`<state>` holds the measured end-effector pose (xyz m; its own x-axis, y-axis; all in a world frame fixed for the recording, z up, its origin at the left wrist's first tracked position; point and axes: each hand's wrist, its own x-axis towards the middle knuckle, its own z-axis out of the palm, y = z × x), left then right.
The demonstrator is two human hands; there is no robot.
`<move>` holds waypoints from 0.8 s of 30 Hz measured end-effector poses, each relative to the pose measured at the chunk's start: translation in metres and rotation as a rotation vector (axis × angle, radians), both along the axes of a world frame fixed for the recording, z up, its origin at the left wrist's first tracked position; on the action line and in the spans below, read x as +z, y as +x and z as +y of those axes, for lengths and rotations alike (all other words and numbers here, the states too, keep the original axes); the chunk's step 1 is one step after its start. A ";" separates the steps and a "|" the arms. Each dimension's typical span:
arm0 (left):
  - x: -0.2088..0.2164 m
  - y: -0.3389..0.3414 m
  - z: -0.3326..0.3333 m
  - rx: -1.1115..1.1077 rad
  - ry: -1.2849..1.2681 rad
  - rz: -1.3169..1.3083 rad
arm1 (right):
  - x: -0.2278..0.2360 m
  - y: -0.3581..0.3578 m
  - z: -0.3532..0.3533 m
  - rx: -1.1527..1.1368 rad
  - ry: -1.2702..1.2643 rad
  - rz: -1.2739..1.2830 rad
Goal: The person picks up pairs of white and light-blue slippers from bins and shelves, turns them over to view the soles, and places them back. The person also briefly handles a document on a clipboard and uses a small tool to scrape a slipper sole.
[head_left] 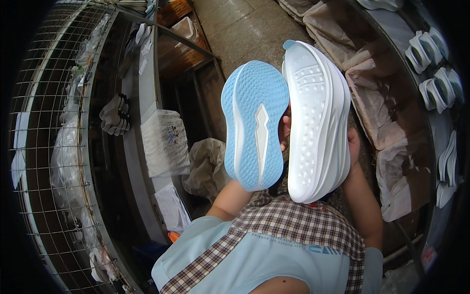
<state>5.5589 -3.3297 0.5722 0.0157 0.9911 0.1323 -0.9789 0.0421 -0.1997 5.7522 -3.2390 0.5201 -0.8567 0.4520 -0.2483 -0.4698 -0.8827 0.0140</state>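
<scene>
Side by side before my chest are two shoe soles. The left one, a blue-bottomed shoe sole [248, 117] with a pale diamond-shaped inset, turns its textured underside up. My left hand [285, 128] grips it from behind; only some fingers show past its right edge. On the right, a white shoe sole [311, 117] shows its dimpled inner face and ridged side wall, with a light blue tip at its far end. My right hand [353, 146] is closed around its right side, partly hidden behind it. Whether the two soles touch, I cannot tell.
A wire mesh rack [49, 137] with plastic bags runs along the left. Beside it lie a white cloth [165, 143] and several stacked soles [115, 115]. Plastic-lined bins [367, 93] and a shelf of white soles [440, 88] stand right. An orange crate [174, 13] is farther off.
</scene>
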 end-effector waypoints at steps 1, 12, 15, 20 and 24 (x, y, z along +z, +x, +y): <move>-0.001 0.002 0.002 0.004 0.016 -0.002 | 0.001 0.001 0.000 0.001 -0.005 0.030; 0.014 0.000 0.000 0.015 -0.009 -0.018 | -0.001 0.011 0.005 0.006 -0.020 0.147; 0.018 0.001 -0.001 0.008 -0.045 -0.016 | 0.002 0.008 0.007 0.010 0.031 0.035; 0.039 -0.001 -0.023 0.161 -0.481 0.602 | 0.000 0.006 0.013 -0.086 0.319 -0.213; 0.039 -0.005 -0.027 0.145 -0.448 0.561 | -0.016 0.005 0.017 0.036 0.266 -0.068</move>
